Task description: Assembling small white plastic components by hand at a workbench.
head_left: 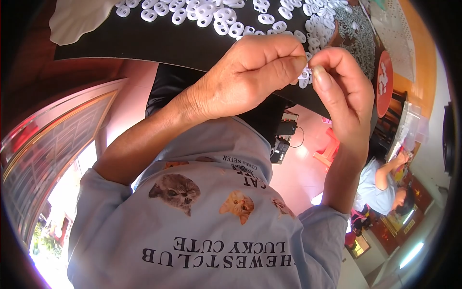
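My left hand [272, 70] is closed in a pinch, thumb pressed on the curled index finger, around a small white oval plastic piece with two holes [303, 77]. Its upper part is hidden behind the fingertips. Close against it, my right hand [344, 89] pinches with thumb and index finger; whatever sits between those tips is too small to make out. The two hands nearly touch, above the near edge of a black tabletop [139, 43]. Many matching white two-holed pieces [204, 14] lie spread behind them.
A heap of small grey metal parts [356, 33] lies beyond my right hand. Right of it stands a red dish [383, 84] holding white bits. A translucent white sheet or bag [79, 19] covers the far left corner. Another person [382, 185] works at the far right; a red stool [327, 149] stands on the floor.
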A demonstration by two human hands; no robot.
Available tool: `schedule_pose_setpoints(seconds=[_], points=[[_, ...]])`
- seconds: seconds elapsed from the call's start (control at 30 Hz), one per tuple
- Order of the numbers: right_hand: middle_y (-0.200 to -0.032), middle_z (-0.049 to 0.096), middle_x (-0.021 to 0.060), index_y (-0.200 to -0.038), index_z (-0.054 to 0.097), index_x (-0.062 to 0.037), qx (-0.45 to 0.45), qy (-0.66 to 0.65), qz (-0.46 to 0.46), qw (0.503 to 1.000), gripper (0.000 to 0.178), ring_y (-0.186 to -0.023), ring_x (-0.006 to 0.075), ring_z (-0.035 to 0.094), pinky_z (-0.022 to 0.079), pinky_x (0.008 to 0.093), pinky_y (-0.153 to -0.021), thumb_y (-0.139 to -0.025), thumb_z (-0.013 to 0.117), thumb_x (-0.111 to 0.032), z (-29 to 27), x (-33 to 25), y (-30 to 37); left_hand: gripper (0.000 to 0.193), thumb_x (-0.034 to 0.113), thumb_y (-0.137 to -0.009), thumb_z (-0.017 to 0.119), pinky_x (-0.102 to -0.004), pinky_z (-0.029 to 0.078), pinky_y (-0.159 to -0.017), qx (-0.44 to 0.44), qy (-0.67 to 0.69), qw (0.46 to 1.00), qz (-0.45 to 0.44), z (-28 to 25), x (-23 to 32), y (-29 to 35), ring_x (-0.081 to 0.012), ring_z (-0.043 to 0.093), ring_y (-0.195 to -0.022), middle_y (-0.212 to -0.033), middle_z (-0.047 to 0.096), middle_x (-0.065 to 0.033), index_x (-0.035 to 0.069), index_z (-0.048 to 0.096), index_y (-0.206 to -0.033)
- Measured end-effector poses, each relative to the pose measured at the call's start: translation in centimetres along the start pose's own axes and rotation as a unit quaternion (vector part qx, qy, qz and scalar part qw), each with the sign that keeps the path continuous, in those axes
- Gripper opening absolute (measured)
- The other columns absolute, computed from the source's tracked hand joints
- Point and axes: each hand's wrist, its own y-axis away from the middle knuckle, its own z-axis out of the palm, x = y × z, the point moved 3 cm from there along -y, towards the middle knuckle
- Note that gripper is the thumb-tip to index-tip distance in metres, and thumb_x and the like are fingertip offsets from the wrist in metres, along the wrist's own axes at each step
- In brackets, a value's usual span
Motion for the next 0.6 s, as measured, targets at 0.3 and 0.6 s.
schedule_pose_setpoints(seconds=[0.3, 0.6], points=[[-0.066, 0.047, 0.0008, -0.090, 0.055, 0.0005, 0.017, 0.155, -0.152, 0.976, 0.006, -0.057, 0.0066, 0.039, 0.033, 0.0220, -0.050, -0.091, 0.059, -0.004, 0.3, 0.3, -0.4, 0.017, 0.011, -0.096, 0.049, -0.0244, 0.039, -0.058, 0.004, -0.010, 1.000, -0.015, 0.1, 0.0, 0.0, -0.0068, 0.045, -0.065, -0.068, 0.049, -0.0002, -0.001, 0.055, -0.086], [-0.061, 0.042, 0.0014, -0.081, 0.051, 0.0011, 0.047, 0.127, -0.055, 0.989, 0.013, -0.054, 0.0066, 0.036, 0.032, 0.0232, -0.049, -0.091, 0.057, -0.003, 1.2, 0.3, -0.3, 0.020, 0.018, -0.099, 0.047, -0.0207, 0.035, -0.060, -0.017, -0.049, 0.999, -0.005, 0.1, -0.2, 0.0, -0.0054, 0.040, -0.067, -0.073, 0.046, 0.0023, 0.003, 0.053, -0.088]])
